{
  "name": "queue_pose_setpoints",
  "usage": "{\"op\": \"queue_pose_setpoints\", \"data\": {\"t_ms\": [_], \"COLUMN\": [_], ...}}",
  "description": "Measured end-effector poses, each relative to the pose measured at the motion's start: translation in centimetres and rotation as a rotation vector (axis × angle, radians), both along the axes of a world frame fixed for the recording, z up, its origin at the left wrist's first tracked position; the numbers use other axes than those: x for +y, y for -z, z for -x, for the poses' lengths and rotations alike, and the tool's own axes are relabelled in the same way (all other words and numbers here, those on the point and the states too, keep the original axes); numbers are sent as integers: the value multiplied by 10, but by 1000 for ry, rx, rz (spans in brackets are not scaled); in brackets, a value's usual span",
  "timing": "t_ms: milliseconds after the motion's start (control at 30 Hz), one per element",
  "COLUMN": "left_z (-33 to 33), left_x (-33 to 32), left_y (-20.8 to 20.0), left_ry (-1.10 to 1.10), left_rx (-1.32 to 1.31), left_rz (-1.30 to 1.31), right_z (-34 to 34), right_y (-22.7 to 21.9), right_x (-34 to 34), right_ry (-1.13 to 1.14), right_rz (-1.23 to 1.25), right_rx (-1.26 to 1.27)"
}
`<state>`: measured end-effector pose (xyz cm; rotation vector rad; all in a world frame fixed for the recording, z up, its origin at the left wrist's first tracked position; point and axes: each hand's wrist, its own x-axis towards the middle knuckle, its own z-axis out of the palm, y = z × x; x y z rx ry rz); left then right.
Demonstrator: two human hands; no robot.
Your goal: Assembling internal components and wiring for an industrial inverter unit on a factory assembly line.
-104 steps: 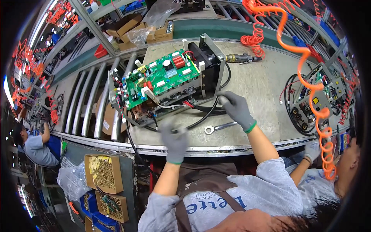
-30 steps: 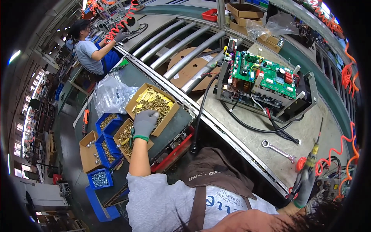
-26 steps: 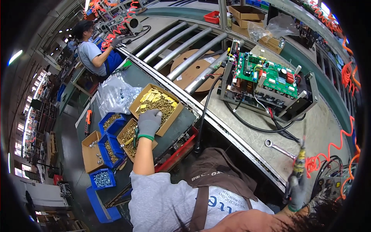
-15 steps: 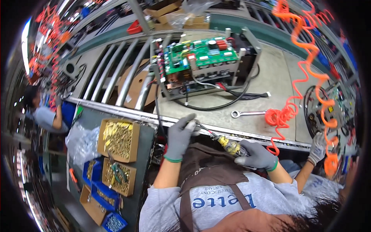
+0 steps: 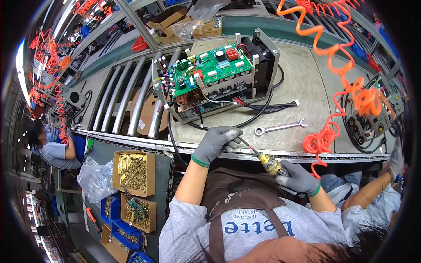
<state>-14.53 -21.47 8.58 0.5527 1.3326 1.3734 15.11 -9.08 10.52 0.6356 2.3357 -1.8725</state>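
My right hand, in a grey glove, is wrapped around the yellow-and-black handle of a screwdriver. Its thin shaft points up and left to my left hand, also gloved in grey, whose fingers pinch at the tip. Whether a screw sits between those fingers I cannot make out. Both hands are near the front edge of the bench. Beyond them stands an opened electrical unit with a green circuit board, a metal frame and black cables. A combination wrench lies in front of it.
Left are metal rollers, cardboard boxes of brass screws, blue bins, pliers and a plastic bag. Orange coiled hoses hang at right. Another person's gloved hand is at far right; another person sits far left.
The view has shifted, so the unit appears farther left. My hands have risen slightly toward the bench, the screwdriver still between them. The neighbour's gloved hand has moved right.
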Motion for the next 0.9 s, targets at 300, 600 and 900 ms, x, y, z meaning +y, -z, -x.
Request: {"op": "queue_pose_setpoints", "data": {"t_ms": [300,600,900], "left_z": [-15,-6,-8], "left_x": [62,101,136], "left_y": [1,35,53], "left_ry": [-175,-8,-233], "left_rx": [545,1450,1220], "left_rz": [-100,174,95], "right_z": [13,38,55], "right_y": [-1,-14,-7], "right_x": [10,31,51], "right_ry": [288,459,420], "right_rz": [129,398,418], "right_rx": [6,-108,-103]}}
